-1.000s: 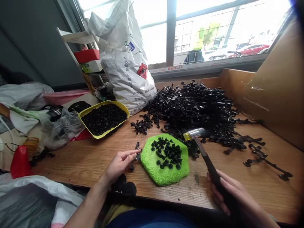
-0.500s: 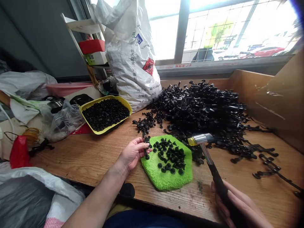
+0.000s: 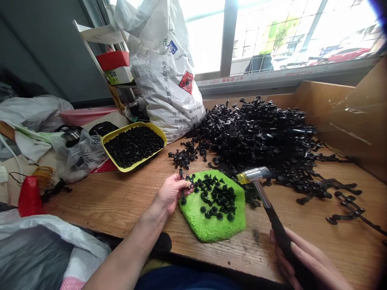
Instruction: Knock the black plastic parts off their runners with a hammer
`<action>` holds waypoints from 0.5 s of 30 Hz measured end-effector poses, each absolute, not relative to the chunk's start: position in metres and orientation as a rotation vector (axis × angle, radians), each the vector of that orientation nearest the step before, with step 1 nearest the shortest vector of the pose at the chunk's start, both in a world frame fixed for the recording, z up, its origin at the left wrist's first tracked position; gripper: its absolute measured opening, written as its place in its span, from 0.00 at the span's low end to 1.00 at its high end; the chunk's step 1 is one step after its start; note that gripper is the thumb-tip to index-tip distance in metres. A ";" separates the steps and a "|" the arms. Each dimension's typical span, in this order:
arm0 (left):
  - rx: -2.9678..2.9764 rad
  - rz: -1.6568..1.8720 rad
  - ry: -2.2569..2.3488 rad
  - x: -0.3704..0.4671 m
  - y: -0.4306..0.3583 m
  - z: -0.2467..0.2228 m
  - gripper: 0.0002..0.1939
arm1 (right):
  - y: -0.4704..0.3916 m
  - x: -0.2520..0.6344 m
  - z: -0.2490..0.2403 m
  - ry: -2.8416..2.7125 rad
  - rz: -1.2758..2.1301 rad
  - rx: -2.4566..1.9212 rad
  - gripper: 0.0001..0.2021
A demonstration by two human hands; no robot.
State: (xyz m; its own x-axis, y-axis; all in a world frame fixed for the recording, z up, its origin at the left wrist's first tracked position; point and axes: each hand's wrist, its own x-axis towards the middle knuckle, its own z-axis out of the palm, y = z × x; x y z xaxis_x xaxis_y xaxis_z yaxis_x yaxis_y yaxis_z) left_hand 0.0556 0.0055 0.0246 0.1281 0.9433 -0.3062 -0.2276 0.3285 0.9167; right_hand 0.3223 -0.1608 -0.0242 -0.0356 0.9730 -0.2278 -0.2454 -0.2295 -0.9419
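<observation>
My left hand [image 3: 172,191] pinches a black plastic sprue [image 3: 183,199] with small round-headed parts on it, at the left edge of a green cloth [image 3: 202,229]. Several loose black plastic parts [image 3: 222,197] with round heads lie on that cloth. In my right hand [image 3: 302,257] is a hammer [image 3: 266,197], its fingers wrapped round the black handle. The hammer's metal head with a yellow tip is raised over the cloth's right side. Behind the cloth rises a big heap of black sprues [image 3: 254,137].
A yellow tray [image 3: 127,168] full of small black parts stands at the left. Behind it is a tall white sack [image 3: 166,96]. A cardboard box wall [image 3: 350,117] bounds the right side. Plastic bags [image 3: 87,157] crowd the left. Outside the window, a person [image 3: 262,60] is visible.
The sprue in my left hand has turned slightly, and that hand has shifted a little to the left. My right hand holds the hammer in nearly the same place. The camera view has tilted slightly.
</observation>
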 end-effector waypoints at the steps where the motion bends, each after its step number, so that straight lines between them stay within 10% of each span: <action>1: 0.840 1.009 1.112 0.056 0.006 0.025 0.11 | -0.161 0.322 -0.024 -0.904 1.493 -1.188 0.16; 15: 0.872 0.907 1.097 0.052 0.011 0.022 0.08 | -0.160 0.313 -0.005 -1.118 1.375 -1.325 0.16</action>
State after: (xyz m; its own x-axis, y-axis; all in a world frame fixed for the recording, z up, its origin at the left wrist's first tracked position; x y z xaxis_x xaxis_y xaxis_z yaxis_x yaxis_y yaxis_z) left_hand 0.0518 0.0107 0.0220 0.2012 0.9176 -0.3427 -0.1636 0.3765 0.9119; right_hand 0.3126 -0.1595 -0.0049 -0.0254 0.9814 -0.1903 -0.0142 -0.1907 -0.9815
